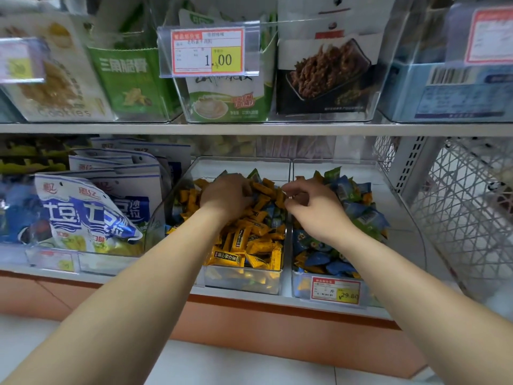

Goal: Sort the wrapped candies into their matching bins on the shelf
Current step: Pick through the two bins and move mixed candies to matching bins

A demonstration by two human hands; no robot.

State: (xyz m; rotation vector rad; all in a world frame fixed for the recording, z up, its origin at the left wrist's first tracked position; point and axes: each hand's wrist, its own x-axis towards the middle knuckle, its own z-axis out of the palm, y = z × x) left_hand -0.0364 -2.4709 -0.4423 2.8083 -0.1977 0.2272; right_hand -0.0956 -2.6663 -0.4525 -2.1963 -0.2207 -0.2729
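At the far left of the lower shelf (116,276), glossy blue-and-white snack bags (88,215) stand crinkled and slumped in a clear holder. Beside them sits a clear hard-plastic left bin (244,282) with a curved side wall. It is heaped with yellow candies (249,245), small oblong pillows in shiny twisted film, with a few blue ones mixed in.

The left hand (226,194) lies palm down on this heap near the back. Its fingers are curled into the wrappers and hidden, so I cannot tell whether it holds anything.

The right hand (311,207) hovers over the divider where the two bins touch. Its thumb and fingertips are pinched narrowly together, seemingly on one of the yellow candies, though the view there is too small to be sure.

The right bin (302,287), also clear plastic, holds blue candies (361,215), plumper and more angular, with some yellow and green pieces among them. A red-framed price label (334,291) with a yellow corner is fixed to its front.

Further right is a white wire mesh panel (458,212) with a diamond weave.

Above, an upper shelf (249,129) carries clear bins of boxed and bagged snacks and a price tag (208,51) reading 1.00. Below the shelving runs a smooth orange base panel (277,323) over pale floor tiles (222,365).
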